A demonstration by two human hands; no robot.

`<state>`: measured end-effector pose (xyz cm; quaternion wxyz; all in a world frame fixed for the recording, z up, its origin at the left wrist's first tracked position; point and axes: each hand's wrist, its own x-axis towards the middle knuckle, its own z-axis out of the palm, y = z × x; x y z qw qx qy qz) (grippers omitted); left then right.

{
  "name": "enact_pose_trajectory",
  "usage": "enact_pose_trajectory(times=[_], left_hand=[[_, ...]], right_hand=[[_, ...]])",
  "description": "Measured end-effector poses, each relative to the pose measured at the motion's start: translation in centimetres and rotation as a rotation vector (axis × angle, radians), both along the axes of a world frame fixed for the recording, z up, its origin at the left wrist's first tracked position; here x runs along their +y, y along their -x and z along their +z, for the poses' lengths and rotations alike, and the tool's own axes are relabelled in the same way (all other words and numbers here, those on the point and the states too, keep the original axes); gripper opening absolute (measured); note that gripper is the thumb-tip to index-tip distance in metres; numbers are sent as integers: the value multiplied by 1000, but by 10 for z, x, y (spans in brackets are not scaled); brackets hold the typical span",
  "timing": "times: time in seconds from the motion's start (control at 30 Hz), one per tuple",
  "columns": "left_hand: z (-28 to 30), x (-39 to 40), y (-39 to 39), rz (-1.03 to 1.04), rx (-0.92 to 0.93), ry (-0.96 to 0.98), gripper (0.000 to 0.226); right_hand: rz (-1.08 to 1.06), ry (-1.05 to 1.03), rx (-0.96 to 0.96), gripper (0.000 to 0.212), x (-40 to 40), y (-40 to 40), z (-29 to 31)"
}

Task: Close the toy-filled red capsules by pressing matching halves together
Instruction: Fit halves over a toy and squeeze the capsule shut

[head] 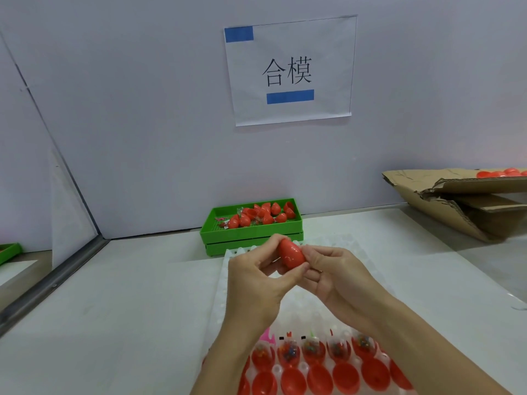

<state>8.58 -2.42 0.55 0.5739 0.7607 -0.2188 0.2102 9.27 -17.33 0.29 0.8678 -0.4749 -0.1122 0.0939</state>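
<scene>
Pale grey partition wall [142, 109], plain, forming the backdrop; a white paper sign [291, 71] hangs on it, printed with two black characters and carrying two blue rectangles.

White desk [114, 309], smooth, bounded at left by a grey metal rail [57, 280].

Item 1: red egg-shaped plastic capsule [291, 254], halves together, held in the air above the far part of the white moulded plastic holding tray [225, 280]. Left hand [256, 280] pinches it, fingers over the top and thumb underneath. Right hand [336, 277] grips the capsule's right end, fingers curled round it. Both grips closed on the capsule.

Item 2: the tray itself, lying on the desk under both forearms. Near row: open red capsule halves [322, 376], hollow side up. Next row back: red capsule halves filled with small multicoloured toys [288, 352], each seated in its own pocket.

Item 3: green perforated plastic crate [251, 232], against the wall beyond the tray, stacked on a second green one. Contents: loose red capsule halves and capsules [265, 215], mixed with a few small wrapped pieces.

Item 4: brown corrugated cardboard box [456, 203], torn, tilted at far right; red capsules [502, 173] show at its top edge.

Item 5: corner of another green crate [8, 252], far left edge.
</scene>
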Motion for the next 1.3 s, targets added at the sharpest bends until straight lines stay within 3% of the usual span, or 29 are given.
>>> enact_pose_trajectory(times=[0.17, 0.27, 0.4, 0.57, 0.67, 0.8, 0.93, 1.07, 1.13, 1.3], left_hand=[[-9, 1, -2, 85, -54, -162, 21], [-13, 2, -5, 119, -72, -250, 19], [-14, 3, -7, 130, -83, -289, 19], [-8, 0, -4, 142, -105, -222, 17], [-6, -5, 0, 130, -10, -40, 38], [-2, -7, 2, 59, 104, 99, 55], [-1, -6, 1, -9, 128, 121, 58], [-3, -7, 0, 60, 96, 67, 57], [-6, -8, -2, 139, 25, -18, 54], [-13, -8, -6, 230, -115, -247, 45]], right_hand=[[-345, 584, -325, 20, 8, 7, -1], [-376, 636, -423, 32, 13, 10, -4], [-373, 644, -442, 31, 13, 9, -5], [-328, 504, -345, 26, 11, 6, -6], [-260, 334, -234, 18, 10, 3, -6], [-83, 64, -53, 29, 8, 3, -1], [54, -80, 23, 45, 7, 4, 1], [63, -103, 77, 46, 6, 3, -2], [11, -15, 82, 40, 7, 2, -2], [-393, 574, -162, 16, 12, 4, -6]])
